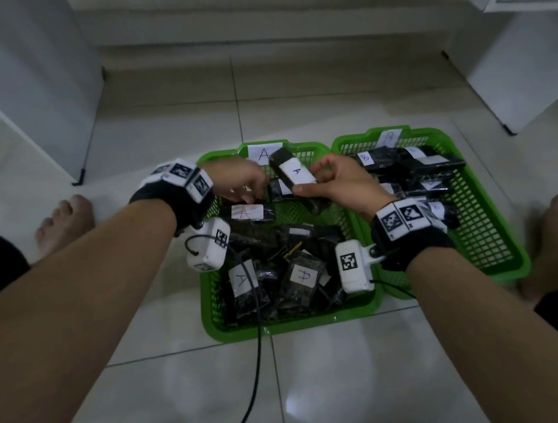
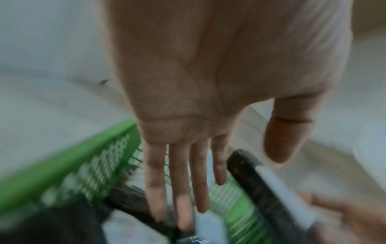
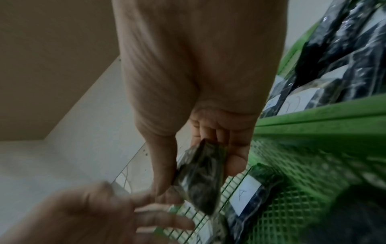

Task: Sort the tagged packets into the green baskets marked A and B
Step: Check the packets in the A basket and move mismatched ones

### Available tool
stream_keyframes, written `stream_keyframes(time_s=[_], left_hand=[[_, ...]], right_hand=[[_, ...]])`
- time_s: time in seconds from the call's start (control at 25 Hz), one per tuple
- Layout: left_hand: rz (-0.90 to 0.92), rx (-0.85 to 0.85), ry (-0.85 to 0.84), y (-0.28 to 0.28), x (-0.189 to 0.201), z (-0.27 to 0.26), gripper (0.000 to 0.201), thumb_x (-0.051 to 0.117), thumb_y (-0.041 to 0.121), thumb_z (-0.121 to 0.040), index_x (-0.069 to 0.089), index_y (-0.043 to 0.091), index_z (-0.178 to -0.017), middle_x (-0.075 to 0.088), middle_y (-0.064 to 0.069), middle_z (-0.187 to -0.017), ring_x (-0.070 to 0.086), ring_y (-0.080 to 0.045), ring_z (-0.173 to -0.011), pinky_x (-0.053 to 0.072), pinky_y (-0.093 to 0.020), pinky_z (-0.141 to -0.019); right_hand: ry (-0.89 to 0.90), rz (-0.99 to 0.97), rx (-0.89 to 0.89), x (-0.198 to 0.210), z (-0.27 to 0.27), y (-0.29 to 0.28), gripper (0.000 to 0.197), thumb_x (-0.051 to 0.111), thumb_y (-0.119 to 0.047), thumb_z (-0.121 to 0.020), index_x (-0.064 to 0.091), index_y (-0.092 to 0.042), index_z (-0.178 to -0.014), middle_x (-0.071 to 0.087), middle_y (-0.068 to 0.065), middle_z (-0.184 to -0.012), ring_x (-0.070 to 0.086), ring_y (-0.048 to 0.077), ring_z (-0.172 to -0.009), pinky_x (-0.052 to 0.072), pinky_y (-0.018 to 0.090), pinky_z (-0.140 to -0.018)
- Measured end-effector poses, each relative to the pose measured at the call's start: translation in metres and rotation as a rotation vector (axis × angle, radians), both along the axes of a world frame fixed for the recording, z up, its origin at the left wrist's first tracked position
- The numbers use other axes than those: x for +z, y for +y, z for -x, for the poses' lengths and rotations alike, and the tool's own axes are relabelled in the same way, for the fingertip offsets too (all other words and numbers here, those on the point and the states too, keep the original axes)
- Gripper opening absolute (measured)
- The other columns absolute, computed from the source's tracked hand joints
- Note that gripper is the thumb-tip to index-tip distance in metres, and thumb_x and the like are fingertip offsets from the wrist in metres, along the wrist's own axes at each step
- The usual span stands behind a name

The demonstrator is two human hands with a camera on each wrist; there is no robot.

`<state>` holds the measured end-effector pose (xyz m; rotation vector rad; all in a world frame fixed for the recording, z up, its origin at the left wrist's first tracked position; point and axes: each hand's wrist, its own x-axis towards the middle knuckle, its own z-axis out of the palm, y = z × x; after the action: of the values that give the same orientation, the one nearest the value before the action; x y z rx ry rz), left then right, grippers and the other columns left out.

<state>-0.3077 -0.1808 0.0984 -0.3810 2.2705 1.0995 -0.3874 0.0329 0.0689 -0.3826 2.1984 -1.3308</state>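
Right hand (image 1: 333,182) pinching a black packet (image 1: 292,171) tagged A between thumb and fingers, held above the green basket marked A (image 1: 291,323). Left hand (image 1: 237,181), fingers straight and holding nothing, reaches down over packets lying in that basket. Basket marked B (image 1: 495,261) stands just beside it on the tiled floor (image 1: 318,391), holding B-tagged packets (image 1: 410,164).

Two baskets sit side by side on the floor (image 1: 317,375) before you: basket A (image 1: 293,323) left, basket B (image 1: 494,254) right, rims touching. Packets lie in both. Your right hand (image 1: 338,180) holds one packet (image 1: 292,170) above basket A's far end, your left hand (image 1: 238,181) just beside it.
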Motion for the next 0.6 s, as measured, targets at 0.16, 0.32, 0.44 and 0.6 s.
stream_keyframes(time_s=[0.16,0.32,0.44,0.6], left_hand=[[-0.348,0.308,0.134,0.003,0.003,0.002,0.036,0.064,0.03,-0.096,0.061,0.004,-0.12,0.072,-0.016,-0.109,0.072,-0.031,-0.093,0.059,-0.041,-0.086],[0.013,0.239,0.197,-0.01,-0.001,-0.002,0.026,0.067,0.026,-0.093,0.067,0.008,-0.112,0.07,-0.012,-0.102,0.068,-0.023,-0.079,0.06,-0.034,-0.068],[0.196,0.265,0.179,-0.032,-0.002,-0.009,0.034,0.063,0.029,-0.093,0.068,0.0,-0.111,0.07,-0.019,-0.108,0.071,-0.034,-0.093,0.06,-0.047,-0.083],[0.163,0.33,0.131,-0.036,-0.002,-0.017,0.037,0.062,0.029,-0.094,0.068,-0.004,-0.109,0.071,-0.021,-0.105,0.072,-0.037,-0.091,0.059,-0.049,-0.085]], right_hand=[[0.045,0.047,0.042,0.002,-0.022,-0.016,0.049,0.096,-0.022,-0.064,0.057,-0.016,-0.094,0.07,0.001,-0.081,0.067,0.017,-0.074,0.054,0.03,-0.066],[0.109,-0.163,0.272,0.012,-0.049,-0.032,0.026,0.09,-0.024,-0.074,0.068,-0.013,-0.082,0.074,0.0,-0.075,0.071,0.016,-0.065,0.056,0.031,-0.06],[0.36,-0.516,0.698,0.011,-0.088,-0.052,0.035,0.08,-0.046,-0.081,0.073,-0.012,-0.081,0.072,0.001,-0.083,0.067,0.017,-0.075,0.052,0.03,-0.068],[0.492,-0.814,0.88,0.005,-0.122,-0.063,0.068,0.068,-0.071,-0.079,0.061,-0.012,-0.112,0.062,0.005,-0.111,0.062,0.026,-0.101,0.05,0.035,-0.079]])
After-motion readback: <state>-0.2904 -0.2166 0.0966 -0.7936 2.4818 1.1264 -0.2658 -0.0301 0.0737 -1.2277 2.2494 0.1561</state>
